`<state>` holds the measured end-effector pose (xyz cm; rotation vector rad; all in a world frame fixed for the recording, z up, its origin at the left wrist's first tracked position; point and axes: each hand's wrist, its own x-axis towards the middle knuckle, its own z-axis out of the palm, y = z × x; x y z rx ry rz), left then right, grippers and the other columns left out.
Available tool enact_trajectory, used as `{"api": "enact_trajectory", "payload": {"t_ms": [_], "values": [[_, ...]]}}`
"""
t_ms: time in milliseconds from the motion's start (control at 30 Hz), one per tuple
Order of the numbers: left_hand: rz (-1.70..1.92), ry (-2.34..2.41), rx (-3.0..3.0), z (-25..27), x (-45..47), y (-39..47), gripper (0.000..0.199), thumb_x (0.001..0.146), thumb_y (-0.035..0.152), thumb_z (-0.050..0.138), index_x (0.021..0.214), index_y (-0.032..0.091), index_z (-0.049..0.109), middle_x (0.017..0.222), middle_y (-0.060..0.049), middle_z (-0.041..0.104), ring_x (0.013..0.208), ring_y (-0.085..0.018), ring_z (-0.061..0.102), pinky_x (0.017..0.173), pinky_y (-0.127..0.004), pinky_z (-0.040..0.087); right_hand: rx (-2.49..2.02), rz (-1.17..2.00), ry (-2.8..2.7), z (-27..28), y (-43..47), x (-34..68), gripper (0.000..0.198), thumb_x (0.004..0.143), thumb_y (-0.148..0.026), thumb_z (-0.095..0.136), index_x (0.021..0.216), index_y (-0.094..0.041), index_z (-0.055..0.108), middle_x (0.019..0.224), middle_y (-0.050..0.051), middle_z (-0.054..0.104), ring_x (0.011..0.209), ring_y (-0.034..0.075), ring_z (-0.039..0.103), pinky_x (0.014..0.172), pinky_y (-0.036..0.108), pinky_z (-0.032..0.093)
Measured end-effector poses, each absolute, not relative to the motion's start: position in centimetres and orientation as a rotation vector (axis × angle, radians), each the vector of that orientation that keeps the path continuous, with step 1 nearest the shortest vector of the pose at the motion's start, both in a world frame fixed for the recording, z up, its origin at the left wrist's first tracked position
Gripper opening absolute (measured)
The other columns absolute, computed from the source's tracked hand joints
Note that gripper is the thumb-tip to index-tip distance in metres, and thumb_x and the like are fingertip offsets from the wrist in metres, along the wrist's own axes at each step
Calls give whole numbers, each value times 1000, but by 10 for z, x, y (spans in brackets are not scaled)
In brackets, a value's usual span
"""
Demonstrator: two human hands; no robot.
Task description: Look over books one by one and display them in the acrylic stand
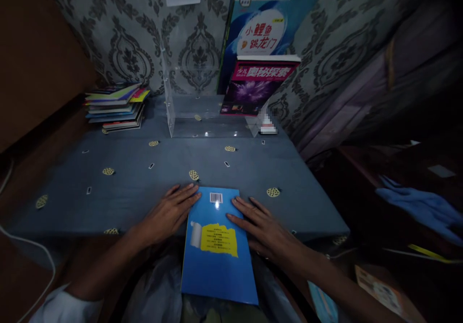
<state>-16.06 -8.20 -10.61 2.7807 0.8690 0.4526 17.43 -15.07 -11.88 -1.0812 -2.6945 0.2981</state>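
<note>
A blue book [217, 277] lies over the table's front edge, its lower part above my lap. Its upward cover carries a barcode and a yellow torn-paper panel with small print. My left hand [173, 212] rests along the book's upper left edge, fingers stretched out and tips just on the cover. On the opposite side, my right hand [262, 224] lies with spread fingers over the right edge, fingertips on the cover. Neither hand is wrapped round the book; what is under the palms is hidden.
Behind stands a clear acrylic rack [195, 127] holding a magenta book [255, 89] and a blue picture book [269, 24]. A stack of books [117, 106] sits at the table's back left. A white cable [47, 255] hangs left; blue gloves [419, 202] lie right.
</note>
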Motion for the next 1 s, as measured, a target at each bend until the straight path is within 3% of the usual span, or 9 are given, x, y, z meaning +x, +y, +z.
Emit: {"api": "enact_trajectory", "payload": {"t_ms": [167,333,500,667,767,867,1000], "values": [[483,833,2658,-103,-164,-71,52,101,12,39,151,26,42,154,-7,48,144,-21,44,118,-47,39,-888,144,-2620,-116,-133,179,60,100,-48,50,155,-28,35,149,12,54,141,27,47,119,60,31],[543,798,2357,-93,-162,-53,45,102,21,39,145,29,51,145,-4,58,133,-20,56,113,-42,45,-891,351,-2352,-102,-110,175,45,104,-46,42,142,-25,55,129,12,70,120,24,66,100,43,54],[619,898,2122,-87,-151,-44,43,101,34,45,142,21,51,138,-9,63,123,-25,62,107,-42,48,-1227,623,-1930,-88,-79,161,41,97,-54,51,101,-21,75,89,7,79,81,25,74,71,35,60],[749,850,1949,-96,-138,-25,48,102,36,45,146,18,41,128,-12,66,118,-24,62,103,-39,48,-1262,952,-1670,-84,-36,150,43,90,-58,57,85,-17,69,81,5,76,75,23,71,65,33,58],[740,900,1844,-108,-137,-9,57,100,41,48,149,16,35,105,-8,70,97,-22,67,90,-36,53,-1270,1105,-1586,-91,-13,148,49,83,-65,60,78,-17,63,71,3,71,62,19,66,54,28,53],[687,986,1785,-116,-139,6,63,97,45,51,149,13,36,81,-1,66,72,-17,63,70,-29,52,-1389,1146,-1590,-100,4,148,55,78,-72,61,62,-20,53,52,-1,60,46,14,57,43,24,44],[586,1048,1729,-116,-136,17,72,92,47,54,150,9,33,71,3,61,53,-13,56,57,-25,47,-1559,1134,-1655,-104,18,149,56,78,-71,60,54,-23,45,42,-3,53,35,12,49,36,23,37]]}}
